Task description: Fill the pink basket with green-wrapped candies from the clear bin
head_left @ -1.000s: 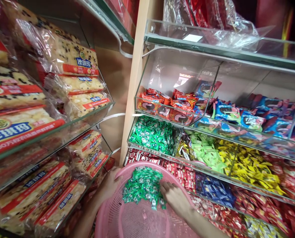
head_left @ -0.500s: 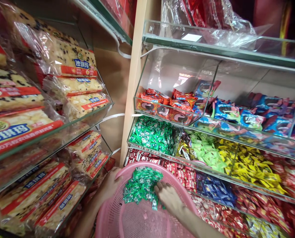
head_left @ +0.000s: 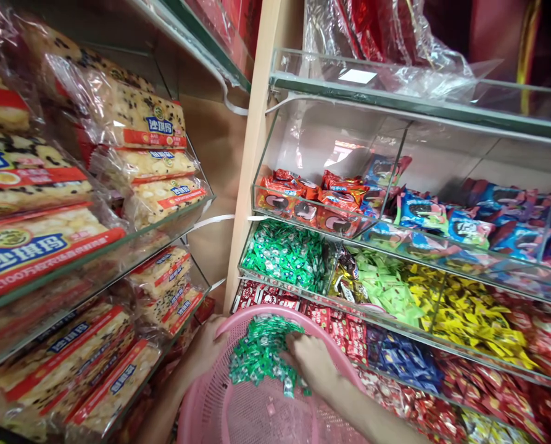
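Note:
A pink plastic basket (head_left: 275, 410) with perforated walls is tilted in front of me. Its far part holds a heap of small green-wrapped candies (head_left: 261, 354). My left hand (head_left: 210, 339) is closed on the basket's left rim, fingers mostly hidden behind it. Inside the basket, my right hand (head_left: 312, 364) rests at the right side of the heap with its fingers curled into the candies; the fingertips are partly hidden. More of the same green candies (head_left: 284, 256) fill a glass shelf compartment just beyond the rim.
Packaged pastry bars (head_left: 159, 135) are stacked on glass shelves at the left. A wooden post (head_left: 245, 185) separates them from the right-hand shelves. There, compartments hold yellow-wrapped candies (head_left: 479, 314), blue-wrapped candies (head_left: 405, 354) and red snack packets (head_left: 340, 194). Clear plastic bags (head_left: 414, 43) lie on the top shelf.
My right hand has shifted slightly up and right over the candy heap. My left hand stays on the rim. The view has tilted a little, so the shelves appear slightly lower.

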A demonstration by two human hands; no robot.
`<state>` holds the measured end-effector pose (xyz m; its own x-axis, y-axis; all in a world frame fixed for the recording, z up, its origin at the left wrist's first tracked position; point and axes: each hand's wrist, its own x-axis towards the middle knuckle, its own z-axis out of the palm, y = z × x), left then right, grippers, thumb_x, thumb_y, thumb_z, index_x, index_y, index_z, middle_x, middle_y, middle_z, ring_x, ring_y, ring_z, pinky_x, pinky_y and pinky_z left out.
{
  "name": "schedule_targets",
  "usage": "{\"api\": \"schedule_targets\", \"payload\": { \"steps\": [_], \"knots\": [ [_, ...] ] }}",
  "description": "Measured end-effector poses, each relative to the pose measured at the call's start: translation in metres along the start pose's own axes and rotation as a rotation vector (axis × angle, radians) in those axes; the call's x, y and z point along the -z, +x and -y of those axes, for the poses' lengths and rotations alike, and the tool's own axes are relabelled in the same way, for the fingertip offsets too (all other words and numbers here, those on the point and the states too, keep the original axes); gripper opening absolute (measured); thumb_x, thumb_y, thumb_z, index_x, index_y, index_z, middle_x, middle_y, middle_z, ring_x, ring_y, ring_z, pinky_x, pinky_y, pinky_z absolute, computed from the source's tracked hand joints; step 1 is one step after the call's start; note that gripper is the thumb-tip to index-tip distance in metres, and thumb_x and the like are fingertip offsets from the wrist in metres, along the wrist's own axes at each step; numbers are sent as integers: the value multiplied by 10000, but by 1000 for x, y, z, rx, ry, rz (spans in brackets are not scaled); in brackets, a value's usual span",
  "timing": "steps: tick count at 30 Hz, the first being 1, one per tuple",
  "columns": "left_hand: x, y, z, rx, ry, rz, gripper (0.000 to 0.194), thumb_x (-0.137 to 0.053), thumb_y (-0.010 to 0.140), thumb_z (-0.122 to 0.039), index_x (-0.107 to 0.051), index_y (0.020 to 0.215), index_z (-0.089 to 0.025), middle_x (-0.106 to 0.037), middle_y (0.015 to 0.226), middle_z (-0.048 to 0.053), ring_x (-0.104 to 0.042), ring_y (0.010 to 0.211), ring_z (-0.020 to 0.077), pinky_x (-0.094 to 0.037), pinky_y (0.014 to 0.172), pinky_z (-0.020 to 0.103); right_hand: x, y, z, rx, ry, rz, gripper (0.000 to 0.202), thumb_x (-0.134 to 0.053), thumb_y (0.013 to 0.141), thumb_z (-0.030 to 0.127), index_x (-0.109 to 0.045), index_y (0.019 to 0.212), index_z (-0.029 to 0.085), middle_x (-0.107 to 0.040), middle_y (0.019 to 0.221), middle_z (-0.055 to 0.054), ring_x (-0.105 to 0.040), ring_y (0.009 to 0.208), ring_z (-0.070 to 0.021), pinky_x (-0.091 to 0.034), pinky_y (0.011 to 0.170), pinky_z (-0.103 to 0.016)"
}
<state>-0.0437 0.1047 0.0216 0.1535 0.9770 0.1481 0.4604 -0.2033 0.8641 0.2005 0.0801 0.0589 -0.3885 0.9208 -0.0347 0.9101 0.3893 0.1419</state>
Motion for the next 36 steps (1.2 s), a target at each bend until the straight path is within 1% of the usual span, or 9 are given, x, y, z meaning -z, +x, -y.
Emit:
{"api": "schedule_targets", "payload": {
  "steps": [4, 8, 10, 13, 17, 25, 29, 32, 36],
  "knots": [
    [0, -1, 0, 9, -9, -22, 257, -508, 741, -213, -694, 910, -161, -664, 872, 47, -604, 834, 212, -463, 781, 304, 60, 24, 3, 52, 159, -245, 258, -436, 915, 371, -552, 766, 195, -646, 780, -17, -606, 666, -137, -303, 540, -235],
    [-1, 0, 3, 1, -41, -29, 269, -518, 731, -198, -695, 929, -156, -666, 889, 52, -600, 853, 214, -460, 802, 310, 104, 69, -2, -15, 270, -438, 160, -471, 898, 318, -566, 837, 204, -641, 828, -10, -585, 712, -124, -305, 573, -220],
    [-1, 0, 3, 2, -51, -19, 277, -506, 738, -194, -692, 939, -153, -659, 883, 53, -604, 860, 214, -464, 804, 311, 112, 93, -6, -76, 276, -409, 107, -507, 869, 286, -583, 852, 212, -647, 864, -14, -591, 749, -134, -308, 575, -222],
    [-1, -1, 2, 1, -54, -9, 284, -501, 738, -192, -691, 945, -151, -654, 872, 51, -609, 853, 213, -471, 797, 313, 112, 120, -9, -169, 250, -253, 114, -565, 821, 315, -615, 836, 214, -655, 892, -34, -604, 797, -160, -331, 585, -230],
    [0, 0, -2, 27, -87, -28, 276, -521, 719, -193, -701, 924, -145, -669, 880, 56, -608, 855, 216, -474, 795, 313, 107, 135, -11, -214, 233, -178, 211, -612, 777, 384, -632, 866, 194, -651, 957, -78, -613, 850, -197, -375, 623, -248],
    [0, 3, 0, 28, -82, -14, 286, -537, 730, -218, -694, 952, -129, -672, 871, 68, -605, 865, 225, -468, 796, 314, 104, 134, -15, -230, 265, -187, 158, -560, 761, 232, -636, 884, 168, -653, 948, -108, -610, 877, -211, -389, 657, -258],
    [1, 2, -2, 20, -39, 4, 281, -503, 751, -213, -693, 938, -124, -656, 869, 68, -599, 869, 227, -464, 800, 322, 108, 131, -22, -218, 323, -204, 205, -572, 733, 247, -620, 920, 179, -661, 890, -66, -609, 823, -175, -384, 640, -231],
    [1, 1, -3, 13, -14, 7, 275, -494, 754, -210, -692, 929, -132, -649, 850, 58, -602, 848, 221, -465, 791, 318, 119, 113, -33, -171, 439, -292, 199, -582, 723, 248, -595, 908, 177, -650, 812, -27, -587, 743, -145, -377, 630, -222],
    [-1, 2, 1, 19, -16, -20, 292, -498, 746, -197, -690, 960, -144, -656, 883, 56, -609, 857, 217, -465, 800, 319, 132, 61, -43, -27, 566, -418, 126, -560, 740, 220, -554, 859, 179, -609, 757, 6, -524, 634, -114, -353, 581, -219]
  ]
}}
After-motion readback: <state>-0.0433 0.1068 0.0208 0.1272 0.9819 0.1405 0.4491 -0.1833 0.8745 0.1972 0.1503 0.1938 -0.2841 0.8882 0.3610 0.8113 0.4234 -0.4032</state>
